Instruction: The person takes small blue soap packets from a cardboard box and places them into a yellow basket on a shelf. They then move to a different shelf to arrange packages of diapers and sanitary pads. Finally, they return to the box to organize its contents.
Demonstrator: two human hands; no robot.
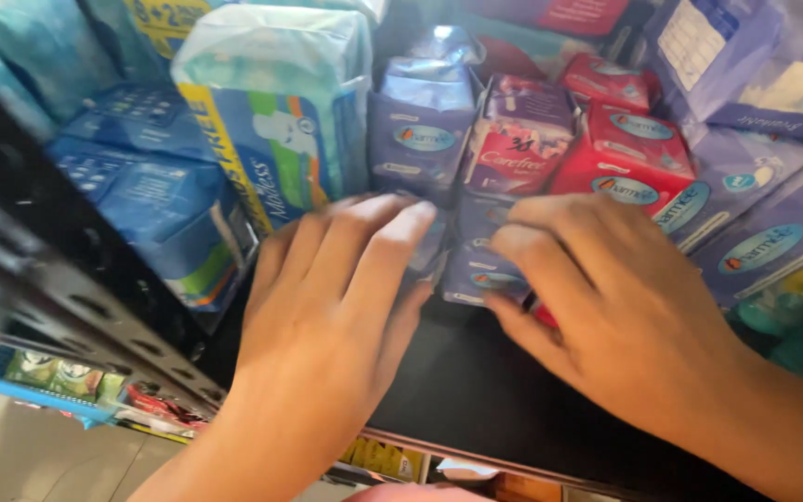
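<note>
Both my hands reach onto a dark shelf (462, 386) stocked with soft packs. My left hand (336, 297) lies flat with fingers stretched over the left edge of a small purple pack (476, 270). My right hand (606, 297) curls around the right side of that same purple pack, and a sliver of a red pack shows under its thumb. Behind them stand a taller purple pack (420, 116), a purple and pink pack (518, 130) and red packs (629, 153).
Large blue and white wrapped packs (271, 112) fill the left of the shelf, with blue packs (155, 200) beside a black perforated upright (67, 288). Pale purple packs (755, 223) crowd the right. A lower shelf with small goods (58, 376) shows at bottom left.
</note>
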